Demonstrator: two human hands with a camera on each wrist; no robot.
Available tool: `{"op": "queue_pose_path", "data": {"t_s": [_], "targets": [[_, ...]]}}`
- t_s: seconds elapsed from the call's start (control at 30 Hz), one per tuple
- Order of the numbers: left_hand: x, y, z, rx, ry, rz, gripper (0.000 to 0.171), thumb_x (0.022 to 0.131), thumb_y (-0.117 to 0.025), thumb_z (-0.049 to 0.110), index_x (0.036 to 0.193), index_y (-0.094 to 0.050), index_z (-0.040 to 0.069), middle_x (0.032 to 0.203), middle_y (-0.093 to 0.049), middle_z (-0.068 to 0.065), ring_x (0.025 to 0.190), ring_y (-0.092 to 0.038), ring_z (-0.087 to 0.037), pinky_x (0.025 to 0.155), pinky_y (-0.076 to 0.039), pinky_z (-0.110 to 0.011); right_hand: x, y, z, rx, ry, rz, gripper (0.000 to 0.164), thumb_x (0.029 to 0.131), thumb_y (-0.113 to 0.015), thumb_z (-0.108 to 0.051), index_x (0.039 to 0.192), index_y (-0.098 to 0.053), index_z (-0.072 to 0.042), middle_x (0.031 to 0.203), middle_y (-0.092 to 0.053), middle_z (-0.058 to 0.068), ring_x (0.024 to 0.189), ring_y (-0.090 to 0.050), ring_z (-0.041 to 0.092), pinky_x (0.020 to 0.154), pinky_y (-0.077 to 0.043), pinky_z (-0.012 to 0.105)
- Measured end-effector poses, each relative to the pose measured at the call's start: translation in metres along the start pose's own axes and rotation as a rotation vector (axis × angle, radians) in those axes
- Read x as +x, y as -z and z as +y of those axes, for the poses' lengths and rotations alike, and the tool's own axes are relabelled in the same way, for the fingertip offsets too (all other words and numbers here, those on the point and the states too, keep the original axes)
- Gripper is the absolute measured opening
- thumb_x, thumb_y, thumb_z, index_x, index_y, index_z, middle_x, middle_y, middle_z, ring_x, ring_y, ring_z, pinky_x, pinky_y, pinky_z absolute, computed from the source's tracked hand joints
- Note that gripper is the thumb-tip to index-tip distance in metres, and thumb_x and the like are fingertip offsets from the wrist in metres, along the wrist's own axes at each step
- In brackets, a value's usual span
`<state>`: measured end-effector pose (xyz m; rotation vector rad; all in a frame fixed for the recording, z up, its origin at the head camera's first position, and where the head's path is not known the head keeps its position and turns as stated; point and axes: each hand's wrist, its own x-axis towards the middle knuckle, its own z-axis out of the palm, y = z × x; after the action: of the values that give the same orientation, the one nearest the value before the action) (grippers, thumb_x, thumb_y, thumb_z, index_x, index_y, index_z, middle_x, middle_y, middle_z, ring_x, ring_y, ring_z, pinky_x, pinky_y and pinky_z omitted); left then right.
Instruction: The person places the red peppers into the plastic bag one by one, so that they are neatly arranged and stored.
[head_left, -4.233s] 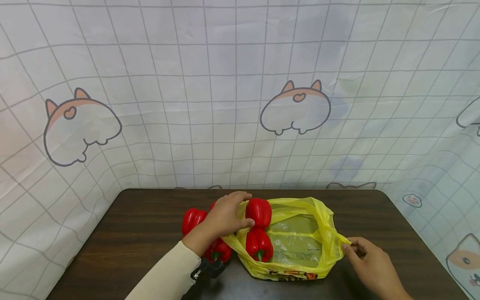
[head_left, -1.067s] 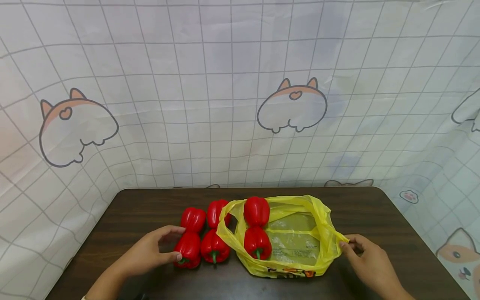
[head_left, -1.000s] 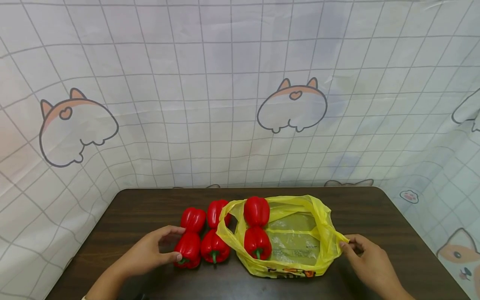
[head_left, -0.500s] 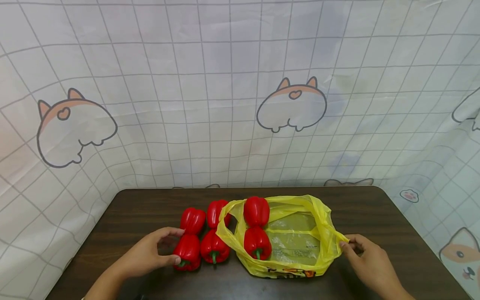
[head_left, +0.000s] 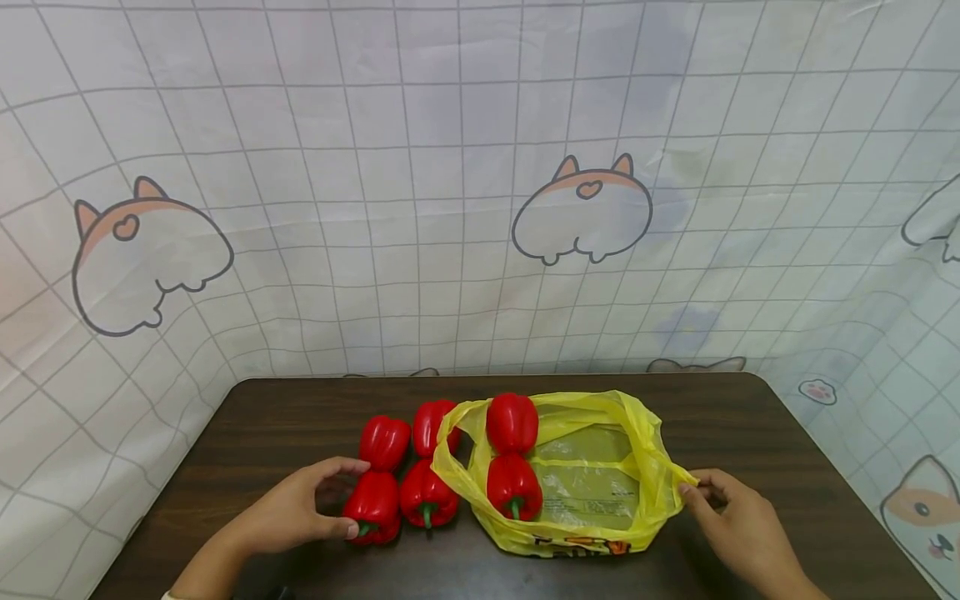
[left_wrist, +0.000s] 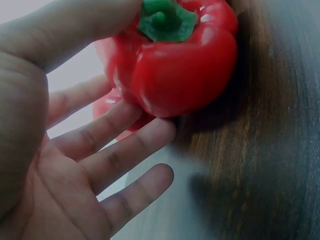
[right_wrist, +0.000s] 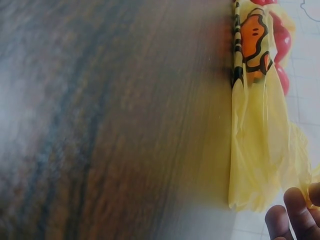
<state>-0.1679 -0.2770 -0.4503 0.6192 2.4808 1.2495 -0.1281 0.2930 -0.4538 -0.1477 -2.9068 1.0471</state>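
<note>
My left hand point(head_left: 288, 508) is at the near-left red bell pepper point(head_left: 373, 507), thumb on its stem side and index finger at its far side. In the left wrist view, the other fingers of the left hand point(left_wrist: 90, 160) spread below this bell pepper point(left_wrist: 180, 70) with its green stem. Opposite, my right hand point(head_left: 742, 525) pinches the right edge of a yellow plastic bag point(head_left: 651, 467), whose mouth gapes. Two bell peppers lie inside the bag at its left: a far one point(head_left: 513, 423) and a near one point(head_left: 514, 487). The right wrist view shows the bag's side point(right_wrist: 260, 135).
Beside the held bell pepper stands another red one point(head_left: 430, 493). Two more bell peppers, one left point(head_left: 385, 443) and one right point(head_left: 433, 427), sit behind them, against the bag's left side. The dark wooden table point(head_left: 285, 425) meets a white gridded cloth point(head_left: 420, 208) with cartoon drawings.
My left hand has left the far bell pepper in the bag and moved left to the near-left one. Lately that pepper has shifted slightly toward me with it. My right hand has stayed put.
</note>
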Motion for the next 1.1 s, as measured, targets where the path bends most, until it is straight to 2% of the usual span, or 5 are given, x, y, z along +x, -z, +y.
{"op": "queue_pose_path", "data": {"t_s": [0.47, 0.83, 1.1], "targets": [[-0.0013, -0.0010, -0.0021, -0.021, 0.007, -0.015, 0.075, 0.082, -0.088, 0.026, 0.144, -0.050, 0.004, 0.139, -0.057, -0.015, 0.119, -0.062, -0.036, 0.094, -0.056, -0.045, -0.0001, 0.0004, -0.0009, 0.002, 0.004, 0.000, 0.051, 0.103, -0.060, -0.045, 0.127, -0.063, 0.000, 0.099, -0.072, 0.003, 0.066, -0.060, 0.016, 0.061, -0.050, 0.034], [-0.0029, -0.0020, -0.0009, -0.028, -0.004, 0.006, 0.074, 0.081, -0.088, 0.026, 0.143, -0.052, 0.008, 0.140, -0.058, -0.010, 0.121, -0.059, -0.032, 0.099, -0.051, -0.054, -0.0008, -0.0004, -0.0036, -0.008, 0.029, 0.022, 0.047, 0.103, -0.061, -0.042, 0.126, -0.064, 0.000, 0.097, -0.072, 0.002, 0.064, -0.059, 0.016, 0.059, -0.048, 0.032], [-0.0077, -0.0013, 0.0044, 0.005, -0.033, 0.074, 0.071, 0.081, -0.088, 0.030, 0.142, -0.057, 0.012, 0.139, -0.060, -0.005, 0.118, -0.060, -0.028, 0.096, -0.053, -0.038, 0.0000, -0.0003, -0.0041, -0.017, 0.022, 0.019, 0.047, 0.103, -0.061, -0.042, 0.126, -0.064, 0.000, 0.096, -0.071, 0.002, 0.066, -0.059, 0.016, 0.058, -0.048, 0.033]]}}
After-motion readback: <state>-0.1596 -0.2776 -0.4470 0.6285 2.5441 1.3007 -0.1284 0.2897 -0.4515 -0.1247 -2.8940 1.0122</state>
